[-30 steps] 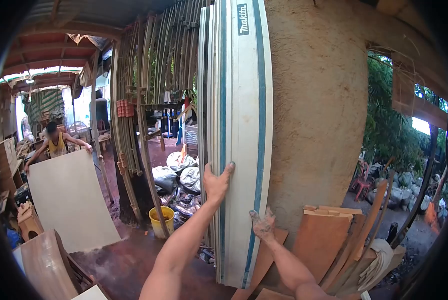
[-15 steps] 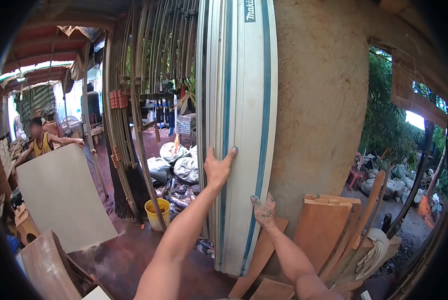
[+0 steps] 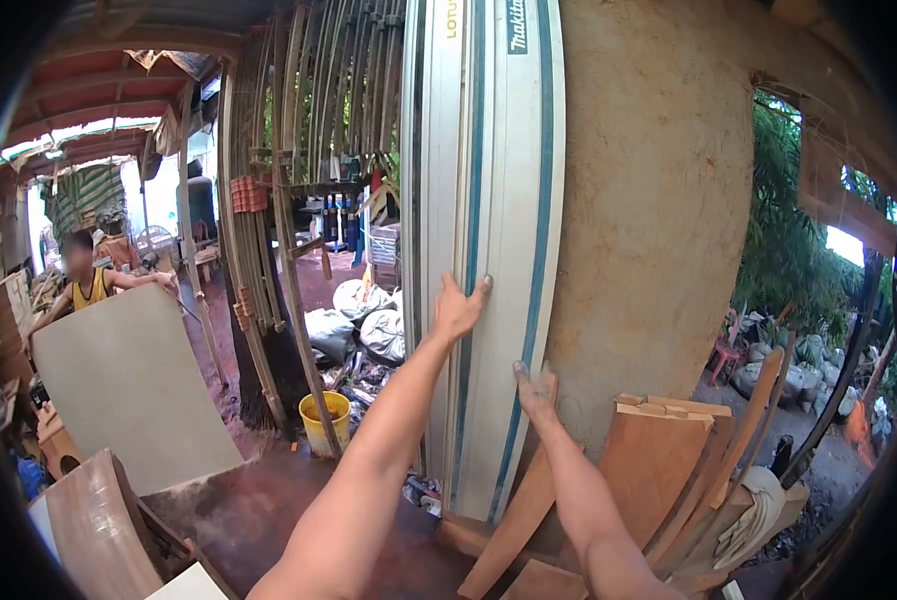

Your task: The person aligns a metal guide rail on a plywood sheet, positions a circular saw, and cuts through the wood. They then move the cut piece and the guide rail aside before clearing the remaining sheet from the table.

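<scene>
A long silver saw guide rail point(image 3: 513, 200) with blue strips and a Makita label stands nearly upright against the wall. Just left of it is a second silver rail point(image 3: 440, 150), marked LOTUS. My left hand point(image 3: 458, 308) grips the Makita rail at its left edge, thumb on the front face and fingers partly hidden. Lower down, my right hand point(image 3: 538, 392) holds the right edge of the same rail, its thumb in front and the other fingers mostly behind. Grey smudges mark the right hand.
Wooden boards point(image 3: 658, 450) lean at the wall's foot on the right. A yellow bucket point(image 3: 325, 425) stands on the floor to the left. Several clamps point(image 3: 343, 80) hang behind. At far left, a person point(image 3: 90, 285) holds a large pale panel point(image 3: 133, 390).
The Makita rail and both my hands have shifted slightly up and to the right in view. The LOTUS lettering now shows at the top. Both hands keep their hold.
</scene>
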Demonstrator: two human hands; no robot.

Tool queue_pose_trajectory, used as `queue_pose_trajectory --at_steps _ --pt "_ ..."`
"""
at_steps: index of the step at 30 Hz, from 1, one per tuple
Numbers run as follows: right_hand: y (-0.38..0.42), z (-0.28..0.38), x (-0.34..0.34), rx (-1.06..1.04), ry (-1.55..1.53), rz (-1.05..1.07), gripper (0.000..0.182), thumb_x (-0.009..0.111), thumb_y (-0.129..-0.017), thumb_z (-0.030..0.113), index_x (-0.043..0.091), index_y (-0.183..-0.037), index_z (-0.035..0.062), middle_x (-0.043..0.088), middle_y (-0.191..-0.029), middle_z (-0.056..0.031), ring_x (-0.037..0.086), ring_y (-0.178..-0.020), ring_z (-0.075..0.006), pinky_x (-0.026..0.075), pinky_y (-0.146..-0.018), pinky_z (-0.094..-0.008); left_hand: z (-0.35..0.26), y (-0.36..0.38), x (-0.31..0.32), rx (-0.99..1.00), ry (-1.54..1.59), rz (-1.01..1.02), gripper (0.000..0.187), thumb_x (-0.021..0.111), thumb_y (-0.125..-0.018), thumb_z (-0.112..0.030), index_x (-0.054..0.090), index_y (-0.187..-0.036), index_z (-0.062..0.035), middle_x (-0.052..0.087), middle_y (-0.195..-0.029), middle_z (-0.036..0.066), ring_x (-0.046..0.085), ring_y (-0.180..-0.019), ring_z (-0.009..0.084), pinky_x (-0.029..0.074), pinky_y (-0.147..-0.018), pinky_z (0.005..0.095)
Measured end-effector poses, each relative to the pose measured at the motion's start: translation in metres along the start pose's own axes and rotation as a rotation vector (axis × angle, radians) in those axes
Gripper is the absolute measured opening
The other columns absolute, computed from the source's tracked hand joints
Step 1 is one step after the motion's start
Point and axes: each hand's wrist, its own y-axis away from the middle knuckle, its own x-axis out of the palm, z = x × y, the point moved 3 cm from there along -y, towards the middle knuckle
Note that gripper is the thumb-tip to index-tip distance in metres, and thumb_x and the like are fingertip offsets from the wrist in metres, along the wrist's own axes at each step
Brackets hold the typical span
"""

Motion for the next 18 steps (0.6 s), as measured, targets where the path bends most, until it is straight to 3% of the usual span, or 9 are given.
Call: queue_pose_trajectory --at_steps 4,7,9,10,11,12,14,15,18 --pt "-0.016 -0.011 0.009 -0.005 0.046 0.015 0.056 0.07 -0.096 0.046 0.067 -0.116 -0.007 0.074 -0.106 -0.0256 0.07 -0.104 -0.0421 0.052 -0.091 -0.0477 0.004 -0.013 0.006 -0.01 0.043 0.036 0.097 0.066 -0.091 -0.06 0.032 -0.147 0.0118 0.057 -0.135 0.038 0.056 -0.128 0.0508 0.043 -0.111 0.0501" --pt "-0.026 -0.047 0.018 0.246 0.094 0.237 0.064 0.066 -0.096 0.05 0.064 -0.125 -0.0065 0.07 -0.122 -0.0271 0.064 -0.118 -0.0436 0.049 -0.1 -0.0488 0.03 -0.025 0.023 0.066 -0.038 -0.024 0.094 0.067 -0.091 -0.055 0.034 -0.151 0.0097 0.048 -0.147 0.036 0.047 -0.139 0.047 0.037 -0.118 0.0489" --pt "-0.027 -0.118 0.03 0.153 0.254 0.089 0.068 0.058 -0.1 0.05 0.055 -0.138 -0.0067 0.057 -0.142 -0.0289 0.053 -0.132 -0.0378 0.04 -0.114 -0.0474 0.042 -0.002 0.03 0.044 -0.164 -0.038 0.085 0.068 -0.091 -0.047 0.041 -0.151 0.0055 0.048 -0.15 0.031 0.042 -0.144 0.0445 0.032 -0.121 0.0492" --pt "-0.032 -0.103 0.017 0.205 0.363 0.271 0.062 0.057 -0.101 0.045 0.058 -0.133 -0.0079 0.062 -0.134 -0.0267 0.057 -0.124 -0.0357 0.044 -0.108 -0.0472 0.044 0.023 0.024 0.039 -0.218 -0.039 0.078 0.069 -0.09 -0.04 0.044 -0.149 0.0044 0.05 -0.148 0.031 0.044 -0.141 0.0452 0.031 -0.121 0.0503" --pt "-0.048 -0.215 0.035 -0.098 0.293 0.214 0.043 0.06 -0.095 0.03 0.066 -0.115 -0.0072 0.07 -0.115 -0.0273 0.065 -0.101 -0.04 0.052 -0.091 -0.0519 0.065 0.053 0.027 0.051 -0.143 -0.112 0.071 0.068 -0.089 -0.035 0.049 -0.143 0.008 0.051 -0.143 0.034 0.047 -0.136 0.048 0.036 -0.117 0.0524" --pt "-0.027 -0.091 0.005 -0.035 0.296 0.447 0.04 0.062 -0.094 0.028 0.069 -0.111 -0.0075 0.072 -0.1 -0.0247 0.064 -0.086 -0.0374 0.053 -0.081 -0.0507 0.066 0.09 0.009 -0.006 -0.101 -0.019 0.069 0.067 -0.088 -0.032 0.049 -0.141 0.0085 0.051 -0.14 0.036 0.046 -0.135 0.0493 0.036 -0.116 0.0529" --pt "-0.032 -0.135 0.014 -0.101 0.179 0.447 0.045 0.063 -0.103 0.034 0.067 -0.118 -0.0076 0.072 -0.108 -0.0261 0.064 -0.09 -0.0318 0.051 -0.08 -0.0471 0.099 0.18 0.012 -0.023 -0.119 -0.205 0.075 0.069 -0.087 -0.031 0.043 -0.147 0.0054 0.048 -0.14 0.032 0.043 -0.135 0.0483 0.036 -0.116 0.0537" --pt "-0.037 -0.18 0.023 -0.182 0.184 0.313 0.05 0.069 -0.099 0.037 0.067 -0.123 -0.007 0.07 -0.117 -0.0268 0.066 -0.101 -0.0406 0.052 -0.091 -0.0488 0.117 0.223 -0.01 -0.057 -0.061 -0.28 0.077 0.071 -0.085 -0.029 0.041 -0.148 0.0047 0.045 -0.142 0.031 0.043 -0.135 0.0483 0.036 -0.114 0.0538" --pt "0.006 -0.248 0.044 -0.243 0.251 0.17 0.074 0.077 -0.093 0.041 0.05 -0.141 -0.0081 0.067 -0.127 -0.0259 0.066 -0.106 -0.0416 0.054 -0.095 -0.0479 0.17 0.361 -0.067 -0.251 -0.082 -0.446 0.076 0.075 -0.082 -0.025 0.044 -0.147 0.0014 0.05 -0.135 0.027 0.047 -0.129 0.046 0.038 -0.111 0.0528"
